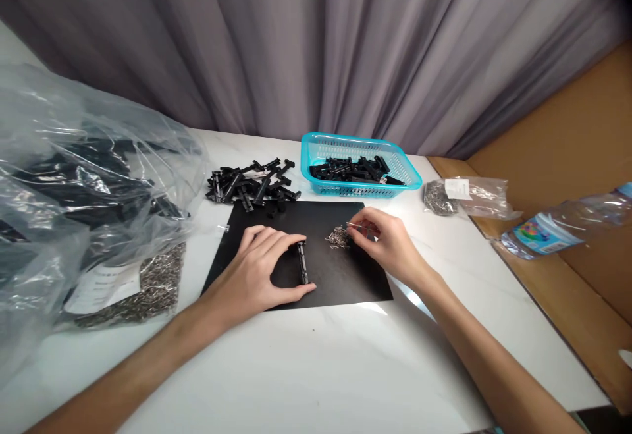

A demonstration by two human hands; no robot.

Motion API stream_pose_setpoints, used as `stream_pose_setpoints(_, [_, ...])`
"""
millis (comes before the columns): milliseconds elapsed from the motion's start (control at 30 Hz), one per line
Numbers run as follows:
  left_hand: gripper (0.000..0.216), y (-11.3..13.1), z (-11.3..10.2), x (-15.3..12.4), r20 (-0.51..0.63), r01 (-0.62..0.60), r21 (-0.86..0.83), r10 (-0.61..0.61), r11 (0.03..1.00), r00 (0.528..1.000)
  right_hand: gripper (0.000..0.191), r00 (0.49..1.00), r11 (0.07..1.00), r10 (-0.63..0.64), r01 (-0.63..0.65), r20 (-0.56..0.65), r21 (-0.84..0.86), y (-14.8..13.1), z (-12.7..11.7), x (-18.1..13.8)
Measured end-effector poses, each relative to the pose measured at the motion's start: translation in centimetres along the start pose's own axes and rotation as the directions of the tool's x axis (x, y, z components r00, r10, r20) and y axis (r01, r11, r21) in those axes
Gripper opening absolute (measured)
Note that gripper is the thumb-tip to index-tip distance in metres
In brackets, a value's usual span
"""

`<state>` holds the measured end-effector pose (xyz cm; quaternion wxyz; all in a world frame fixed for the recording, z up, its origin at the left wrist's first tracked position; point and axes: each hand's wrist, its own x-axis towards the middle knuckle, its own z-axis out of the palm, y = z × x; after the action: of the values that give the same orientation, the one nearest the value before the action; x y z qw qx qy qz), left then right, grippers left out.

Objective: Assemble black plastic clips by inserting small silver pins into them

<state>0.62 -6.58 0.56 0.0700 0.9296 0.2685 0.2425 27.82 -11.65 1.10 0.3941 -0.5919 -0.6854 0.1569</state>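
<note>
presently mid-assembly, by the look of it: left hand (261, 269) flat on the black mat (345, 282), thumb and forefinger closed on an upright-lying black plastic part (302, 263). right hand (388, 240) just beside a small heap of metal pins (338, 238), fingers (365, 228) pinched shut on what seems one thin pin, too small to be sure. next move probably calls for bringing pin to part and lining up finely. beyond the mat: loose pile of black parts (251, 184), teal basket (409, 177) holding more, clear bags (74, 177) at left, bagged pins (464, 193) and a plastic bottle (557, 223) at right. nothing between the hands.
</note>
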Motion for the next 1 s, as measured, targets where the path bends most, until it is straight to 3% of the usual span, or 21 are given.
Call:
stream_pose_setpoints(267, [0.058, 0.8, 0.4, -0.2, 0.037, -0.001, -0.021, 0.002, 1.0, 0.999, 0.02, 0.985, 0.939, 0.114, -0.149, 0.126, 0.309, -0.7, 1.8, -0.9])
stream_pose_setpoints(500, [0.059, 0.8, 0.5, -0.2, 0.029, -0.018, -0.015, 0.018, 1.0, 0.999, 0.017, 0.986, 0.992, -0.03, 0.01, 0.161, 0.124, -1.9, 1.5, -0.9])
stream_pose_setpoints(767, [0.06, 0.8, 0.5, -0.1, 0.037, -0.021, -0.034, 0.022, 0.999, 0.999, 0.015, 0.965, 0.994, -0.006, -0.024, 0.263, 0.11, -1.6, 1.1, -1.1])
stream_pose_setpoints(1000, [0.061, 1.0, 0.4, -0.2, 0.059, 0.036, -0.025, -0.034, 0.999, 0.998, 0.011, 0.961, 0.988, 0.046, -0.085, 0.274, 0.131, -1.9, 0.9, -1.5])
